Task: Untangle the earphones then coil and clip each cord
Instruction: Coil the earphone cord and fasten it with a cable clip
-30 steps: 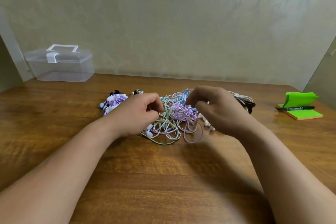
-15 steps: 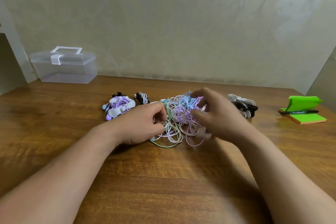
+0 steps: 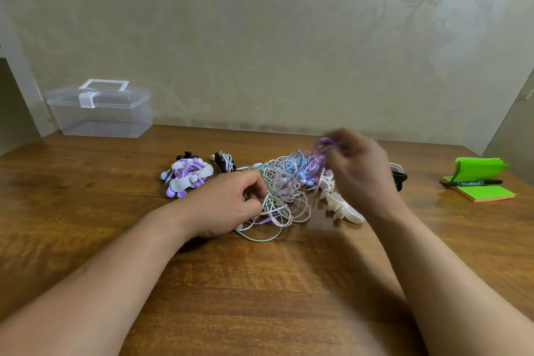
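Evidently the left hand (image 3: pixel 228 205) clamps the earphone tangle (image 3: pixel 284 188) down on the bench (image 3: pixel 260 283) so the right hand (image 3: pixel 361 173), pinching a raised purple cord (image 3: pixel 322 144), can draw it free.

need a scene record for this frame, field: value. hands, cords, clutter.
left hand: grips left edge of tangle
right hand: raised above tangle, pinches purple cord
tangle: knotted, mid-table
coiled bundle: purple, clipped, left of tangle
white clips: loose, right of tangle
clear box: lid shut, far left
sticky notes: green, far right, marker on top
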The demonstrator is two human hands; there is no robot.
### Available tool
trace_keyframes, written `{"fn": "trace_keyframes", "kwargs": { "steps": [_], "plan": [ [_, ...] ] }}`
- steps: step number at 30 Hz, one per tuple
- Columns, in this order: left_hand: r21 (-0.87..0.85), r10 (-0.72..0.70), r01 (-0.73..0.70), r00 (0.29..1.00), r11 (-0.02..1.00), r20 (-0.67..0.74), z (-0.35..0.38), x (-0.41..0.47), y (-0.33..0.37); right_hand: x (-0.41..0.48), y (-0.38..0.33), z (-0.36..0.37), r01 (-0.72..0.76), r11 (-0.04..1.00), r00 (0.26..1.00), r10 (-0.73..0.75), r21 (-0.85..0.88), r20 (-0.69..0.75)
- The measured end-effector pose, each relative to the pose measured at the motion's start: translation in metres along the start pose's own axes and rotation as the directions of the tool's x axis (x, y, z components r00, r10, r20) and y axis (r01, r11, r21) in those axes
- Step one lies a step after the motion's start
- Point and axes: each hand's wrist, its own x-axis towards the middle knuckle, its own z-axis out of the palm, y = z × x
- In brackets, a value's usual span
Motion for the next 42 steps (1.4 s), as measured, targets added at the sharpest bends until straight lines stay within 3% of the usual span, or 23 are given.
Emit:
{"fn": "trace_keyframes", "kwargs": {
  "steps": [6, 11, 15, 18, 23, 25, 27, 29, 32, 35, 40, 42],
  "plan": [
    [0.05, 0.012, -0.011, 1.0, 0.999, -0.025, 0.004, 0.003, -0.001, 0.004, -0.008, -0.01, -0.032, 0.951, 0.988, 0.077, 0.308, -0.134],
    [0.175, 0.034, -0.023, 0.998, 0.984, -0.059, 0.002, 0.004, -0.006, 0.004, -0.019, -0.015, -0.081, 0.785, 0.947, 0.252, 0.614, -0.198],
    [0.161, 0.046, -0.018, 0.983, 0.987, -0.175, -0.001, 0.007, -0.006, 0.002, -0.024, -0.016, -0.112, 0.716, 0.943, 0.294, 0.689, -0.153],
    [0.084, 0.126, -0.107, 0.958, 0.991, -0.256, 0.002, 0.009, -0.001, 0.002, -0.029, -0.015, -0.108, 0.69, 0.944, 0.298, 0.716, -0.144],
    [0.419, 0.307, -0.218, 0.938, 0.882, -0.158, 0.023, 0.024, 0.017, -0.003, -0.035, -0.014, -0.096, 0.661, 0.966, 0.242, 0.745, -0.09],
    [0.292, 0.284, -0.22, 0.939, 0.931, -0.196, 0.027, 0.032, 0.023, -0.007, -0.038, -0.011, -0.105, 0.658, 0.974, 0.218, 0.746, -0.056],
    [-0.099, 0.187, -0.224, 0.939, 0.97, -0.288, 0.022, 0.035, 0.027, -0.008, -0.038, -0.008, -0.111, 0.673, 0.977, 0.208, 0.732, -0.043],
    [-0.4, 0.119, -0.285, 0.912, 0.871, -0.392, 0.013, 0.034, 0.028, -0.008, -0.035, -0.006, -0.123, 0.697, 0.979, 0.202, 0.706, -0.029],
    [-0.634, 0.075, -0.34, 0.911, 0.694, -0.406, 0.004, 0.032, 0.03, -0.009, -0.031, -0.006, -0.132, 0.732, 0.983, 0.185, 0.669, -0.008],
    [-0.713, 0.06, -0.327, 0.926, 0.621, -0.373, 0.003, 0.029, 0.03, -0.009, -0.028, -0.004, -0.124, 0.777, 0.987, 0.162, 0.617, -0.005],
    [-0.619, 0.076, -0.364, 0.895, 0.696, -0.44, 0.0, 0.028, 0.029, -0.01, -0.026, -0.001, -0.145, 0.812, 0.987, 0.161, 0.565, 0.022],
    [-0.697, 0.075, -0.397, 0.893, 0.597, -0.444, -0.008, 0.025, 0.032, -0.011, -0.027, -0.001, -0.152, 0.806, 0.986, 0.166, 0.572, 0.028]
  ]
}}
